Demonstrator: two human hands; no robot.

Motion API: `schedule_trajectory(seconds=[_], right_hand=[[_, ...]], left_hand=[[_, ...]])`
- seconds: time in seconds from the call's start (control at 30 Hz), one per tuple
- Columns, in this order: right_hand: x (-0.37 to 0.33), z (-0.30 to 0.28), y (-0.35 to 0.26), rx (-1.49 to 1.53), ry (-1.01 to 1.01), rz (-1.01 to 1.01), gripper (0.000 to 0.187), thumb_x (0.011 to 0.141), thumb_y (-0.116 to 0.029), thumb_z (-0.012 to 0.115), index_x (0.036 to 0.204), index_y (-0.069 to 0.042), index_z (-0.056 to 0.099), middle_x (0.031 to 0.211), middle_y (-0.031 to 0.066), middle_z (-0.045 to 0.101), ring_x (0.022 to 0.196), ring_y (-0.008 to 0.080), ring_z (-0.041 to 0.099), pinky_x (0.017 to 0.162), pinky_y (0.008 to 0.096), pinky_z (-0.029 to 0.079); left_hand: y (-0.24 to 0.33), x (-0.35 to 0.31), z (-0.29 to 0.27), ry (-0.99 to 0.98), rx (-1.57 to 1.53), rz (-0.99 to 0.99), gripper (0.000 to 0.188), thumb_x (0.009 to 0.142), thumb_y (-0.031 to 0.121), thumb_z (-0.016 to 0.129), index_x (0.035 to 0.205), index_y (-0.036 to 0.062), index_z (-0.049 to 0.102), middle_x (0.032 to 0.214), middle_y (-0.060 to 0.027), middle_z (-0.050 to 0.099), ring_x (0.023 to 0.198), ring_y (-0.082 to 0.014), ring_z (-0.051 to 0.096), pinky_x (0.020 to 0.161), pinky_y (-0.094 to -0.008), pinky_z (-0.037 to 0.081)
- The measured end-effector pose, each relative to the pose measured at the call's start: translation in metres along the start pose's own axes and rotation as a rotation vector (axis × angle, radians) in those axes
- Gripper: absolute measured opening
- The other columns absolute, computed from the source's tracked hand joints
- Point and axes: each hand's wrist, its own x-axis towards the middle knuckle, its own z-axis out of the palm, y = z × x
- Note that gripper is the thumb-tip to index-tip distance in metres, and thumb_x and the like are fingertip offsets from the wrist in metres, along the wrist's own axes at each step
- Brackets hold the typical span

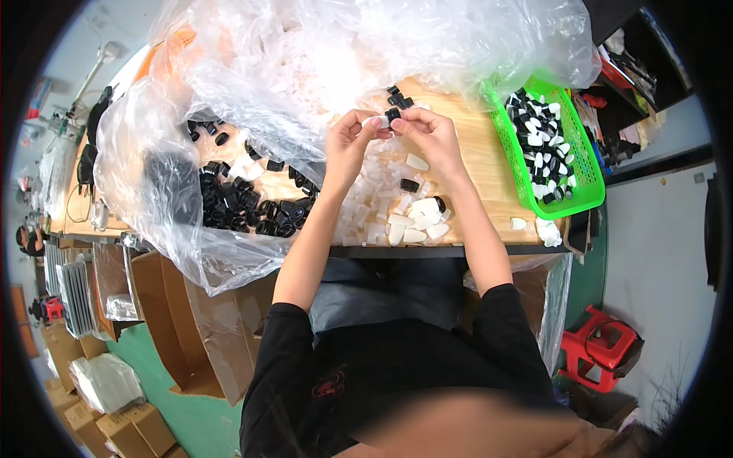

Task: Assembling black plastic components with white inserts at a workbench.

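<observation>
Over the middle of the wooden table, both hands meet at fingertip height. My left hand (350,145) pinches a small white piece (374,120), its details partly covered by the fingers. Against it, my right hand (431,136) grips a small black cap (392,114). The two parts touch or nearly touch; I cannot tell whether they are joined. Just beyond the hands lie several black parts (398,98). Between my forearms are white oval pieces (412,223), many small translucent pieces (363,206) and another black cap (410,185).
A clear plastic bag (130,172) spreads at left around a heap of black caps (229,198). More plastic sheeting (489,34) covers the table's back. At right stands a green basket (589,200) of black-and-white pieces. A red stool (592,347) and cardboard box (172,320) flank me.
</observation>
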Motion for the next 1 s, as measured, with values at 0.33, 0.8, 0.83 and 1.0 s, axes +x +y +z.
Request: schedule_trajectory(seconds=[0.33,0.8,0.83,1.0], right_hand=[[0.001,-0.009,-0.002,-0.024,-0.036,0.014,0.019,0.086,-0.009,0.073,0.1,0.002,0.069,0.098,0.0082,0.07,0.089,0.0098,0.064,0.078,0.0225,0.05],[0.0,-0.005,-0.003,0.015,-0.021,-0.027,0.021,0.088,-0.007,0.07,0.104,0.006,0.068,0.103,0.0089,0.069,0.093,0.0115,0.064,0.083,0.024,0.051],[0.0,-0.006,-0.004,0.014,-0.02,-0.027,0.021,0.088,-0.007,0.07,0.104,0.006,0.068,0.103,0.0089,0.069,0.093,0.0115,0.064,0.083,0.024,0.051],[0.001,-0.009,-0.005,-0.038,-0.077,-0.104,0.017,0.088,-0.006,0.069,0.101,0.005,0.069,0.108,0.0098,0.067,0.096,0.0137,0.063,0.087,0.0259,0.05]], left_hand=[[0.007,-0.002,0.0,-0.058,0.076,-0.074,0.013,0.097,0.009,0.058,0.095,-0.0038,0.059,0.098,-0.0101,0.064,0.085,-0.0167,0.066,0.082,-0.031,0.055],[-0.001,0.0,-0.002,-0.062,0.062,0.015,0.01,0.096,0.006,0.058,0.096,-0.0037,0.06,0.096,-0.0115,0.066,0.088,-0.0159,0.066,0.083,-0.0308,0.055],[-0.001,0.001,-0.003,-0.077,0.084,-0.047,0.011,0.096,0.007,0.058,0.098,-0.0037,0.061,0.094,-0.0103,0.067,0.087,-0.0152,0.066,0.082,-0.03,0.055],[-0.006,0.003,-0.014,-0.168,0.29,-0.145,0.017,0.095,0.011,0.062,0.104,-0.0035,0.062,0.092,-0.0073,0.068,0.086,-0.0124,0.065,0.081,-0.0275,0.053]])
